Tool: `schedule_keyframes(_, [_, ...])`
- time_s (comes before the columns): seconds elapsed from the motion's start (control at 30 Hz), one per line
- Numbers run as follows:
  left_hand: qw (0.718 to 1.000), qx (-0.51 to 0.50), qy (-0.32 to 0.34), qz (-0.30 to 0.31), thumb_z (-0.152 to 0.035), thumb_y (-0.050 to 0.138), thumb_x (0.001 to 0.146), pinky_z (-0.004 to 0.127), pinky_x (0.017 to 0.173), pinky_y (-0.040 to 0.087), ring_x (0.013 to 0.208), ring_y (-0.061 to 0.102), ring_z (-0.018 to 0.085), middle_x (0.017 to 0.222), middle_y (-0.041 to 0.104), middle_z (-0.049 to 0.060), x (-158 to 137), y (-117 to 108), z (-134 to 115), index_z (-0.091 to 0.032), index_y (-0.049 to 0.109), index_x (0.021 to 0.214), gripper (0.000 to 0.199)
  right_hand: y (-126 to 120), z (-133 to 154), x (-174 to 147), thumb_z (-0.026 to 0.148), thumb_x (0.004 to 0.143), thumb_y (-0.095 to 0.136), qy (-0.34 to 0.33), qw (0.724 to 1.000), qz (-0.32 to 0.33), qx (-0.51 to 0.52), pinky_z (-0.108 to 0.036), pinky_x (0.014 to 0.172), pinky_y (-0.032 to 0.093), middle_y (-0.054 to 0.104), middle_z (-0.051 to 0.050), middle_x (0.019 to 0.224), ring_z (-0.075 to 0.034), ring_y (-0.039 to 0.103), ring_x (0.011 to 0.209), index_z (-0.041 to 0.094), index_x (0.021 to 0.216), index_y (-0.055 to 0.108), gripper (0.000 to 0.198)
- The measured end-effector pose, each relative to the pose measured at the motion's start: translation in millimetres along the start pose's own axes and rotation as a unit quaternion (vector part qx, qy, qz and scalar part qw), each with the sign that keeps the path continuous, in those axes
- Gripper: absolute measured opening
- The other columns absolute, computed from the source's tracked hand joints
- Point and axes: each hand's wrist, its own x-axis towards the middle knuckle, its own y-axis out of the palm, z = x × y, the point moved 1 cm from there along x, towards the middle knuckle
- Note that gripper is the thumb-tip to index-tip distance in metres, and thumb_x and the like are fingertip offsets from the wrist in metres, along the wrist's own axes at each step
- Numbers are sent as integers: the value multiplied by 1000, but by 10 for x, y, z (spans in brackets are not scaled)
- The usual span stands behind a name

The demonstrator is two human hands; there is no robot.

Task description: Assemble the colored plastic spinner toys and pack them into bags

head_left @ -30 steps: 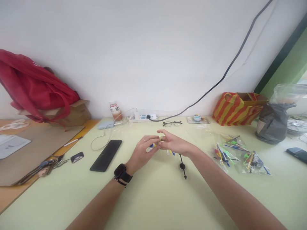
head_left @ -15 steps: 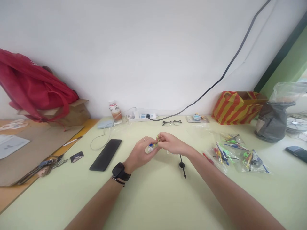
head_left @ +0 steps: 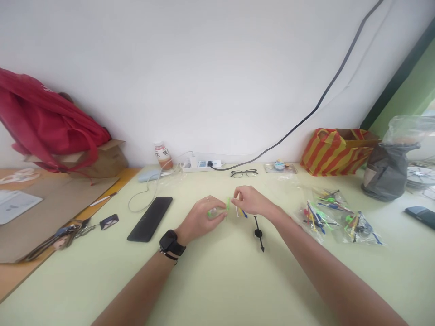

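My left hand point(head_left: 204, 216) hovers over the table, thumb and forefinger curved round to a blurred, bright green plastic piece point(head_left: 228, 206) at their tips. Small round parts point(head_left: 212, 212), partly green, show through the gap between that thumb and forefinger. Just right of the green piece is my right hand point(head_left: 252, 199), its fingers curled in a pinch; what they hold, if anything, is hidden. Below these fingers lie a white stick point(head_left: 237, 211) and a blue arrow-tipped piece point(head_left: 244, 214), with some yellow beside them. A black arrow with a round centre point(head_left: 258, 233) lies nearer me.
Clear bags of coloured plastic parts point(head_left: 362, 228) lie to the right. A black phone point(head_left: 150, 219) rests at the left. Eyeglasses point(head_left: 244, 173), a power strip point(head_left: 200, 166) and a bottle point(head_left: 163, 156) line the back. A striped bag point(head_left: 336, 154) stands at the back right.
My right hand has moved a little to the right, away from my left fingertips. The white, yellow and blue pieces beneath it now show. My left hand has barely moved.
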Motion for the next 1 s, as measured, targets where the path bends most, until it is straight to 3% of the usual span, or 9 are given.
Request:
schedule_keyframes(0.13, [992,112,-36,-45,-38,62,96,33,74,47,76,64,20,80,70,3,15,-181,93,-23,67,84,20,-259,-47,-115,34,84,72,6,996,56,-68,-30,64,41,71,-11,100,-24,65,85,19,81,66,16])
schedule_keyframes(0.27, [966,223,-131,-8,-50,62,93,30,59,34,63,59,18,68,63,-1,-3,-333,252,-23,59,75,33,-422,-61,-258,30,70,81,-18,983,158,-92,-28,59,39,69,-4,93,-21,63,79,23,82,71,18])
schedule_keyframes(0.37, [958,231,-169,20,-52,63,90,29,56,30,63,59,19,68,63,0,-35,-358,360,-23,59,78,32,-432,-30,-305,30,64,83,-64,960,256,-97,-27,58,39,66,0,90,-19,62,77,26,93,73,30])
schedule_keyframes(0.47, [965,179,-185,46,-46,62,91,29,56,32,62,58,19,66,62,0,-57,-331,434,-23,60,77,27,-387,-1,-294,25,62,82,-65,942,308,-117,-27,56,38,63,3,81,-17,59,70,26,92,75,31])
schedule_keyframes(0.7, [979,-76,-187,-22,-42,66,90,27,60,47,65,61,15,70,65,0,-4,-256,436,-19,59,74,29,-338,-33,-256,25,65,77,-52,941,317,-111,-27,59,41,73,1,89,-18,64,75,24,85,77,21])
schedule_keyframes(0.8, [971,-175,-164,-10,-39,70,88,28,69,54,73,67,16,81,70,2,29,-191,343,-19,63,88,22,-347,-47,-258,22,66,72,-59,938,322,-111,-26,60,43,75,0,93,-19,67,79,25,86,77,21])
schedule_keyframes(0.9, [987,-110,-114,3,-36,66,92,29,69,53,75,66,16,85,73,3,42,-139,260,-20,68,95,16,-356,-37,-268,21,66,70,-58,941,315,-111,-27,60,43,76,-2,95,-20,67,79,24,86,77,21])
schedule_keyframes(1.0, [996,21,-84,-37,-36,62,94,31,68,50,77,64,18,90,73,4,33,-149,266,-22,70,94,17,-364,-29,-274,21,66,71,-55,945,304,-107,-27,60,43,76,-3,97,-20,68,80,24,86,77,21])
